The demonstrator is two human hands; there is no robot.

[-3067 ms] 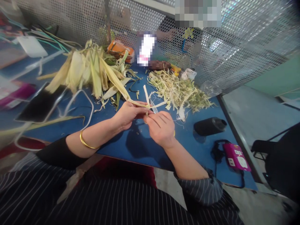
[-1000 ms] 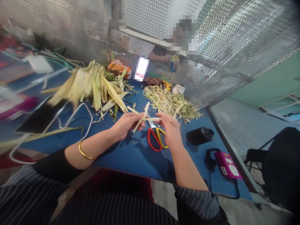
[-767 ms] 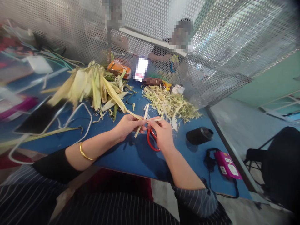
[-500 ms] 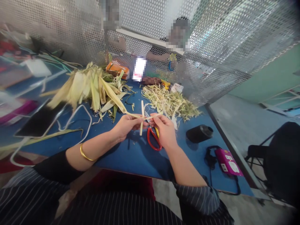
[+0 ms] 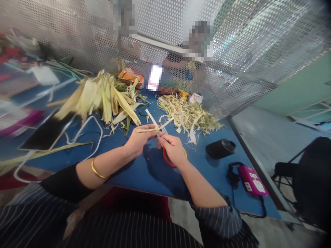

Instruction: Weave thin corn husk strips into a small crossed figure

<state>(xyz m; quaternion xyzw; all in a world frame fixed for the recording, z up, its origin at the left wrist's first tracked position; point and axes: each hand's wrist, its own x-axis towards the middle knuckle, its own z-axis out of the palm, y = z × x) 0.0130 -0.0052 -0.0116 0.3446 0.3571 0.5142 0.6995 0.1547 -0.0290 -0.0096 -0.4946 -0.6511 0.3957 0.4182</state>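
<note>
Stretching under both hands, a blue table [image 5: 144,172] is being used as the work surface, and behind it a perforated metal screen [image 5: 245,51] is being seen through to another person, well beyond the hands. A pile of long pale leaves [image 5: 100,94] is lying beyond the left hand, up and to its left, while a heap of short trimmings [image 5: 188,115] is lying just beyond the right hand. A dark tablet [image 5: 43,132] is resting well to the left of the left hand, with a white cable [image 5: 85,136] looping beside it. A black cylinder [image 5: 221,148] is sitting to the right of the right hand, and a pink device [image 5: 253,181] is lying further right and nearer the body.

Crossed leaf strips [image 5: 152,126] are being held above the table between the two hands. The left hand [image 5: 138,139] is being kept closed, its fingertips pinching the strips from the left. The right hand [image 5: 173,150] is being kept curled, thumb and forefinger pinching the strips at their crossing. Scissors [image 5: 169,160] with red and yellow handles are lying on the table directly under the right hand, partly hidden by it.
</note>
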